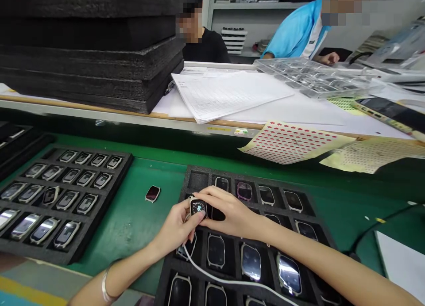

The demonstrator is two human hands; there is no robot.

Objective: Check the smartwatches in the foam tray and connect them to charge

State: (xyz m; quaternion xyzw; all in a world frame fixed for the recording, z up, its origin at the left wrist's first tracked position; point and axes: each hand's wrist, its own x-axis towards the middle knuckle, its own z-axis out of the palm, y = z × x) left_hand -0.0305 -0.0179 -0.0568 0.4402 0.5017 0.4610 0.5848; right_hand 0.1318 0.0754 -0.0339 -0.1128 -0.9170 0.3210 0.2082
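I've got my left hand and right hand pinching this lit watch, and a snagged white cable could yank it down onto the foam tray!

No wording can be read: the print on the gridded paper sheet, the yellow label on the upper worktop's edge, the lit smartwatch and the blue shirt's badge is too small or blurred.
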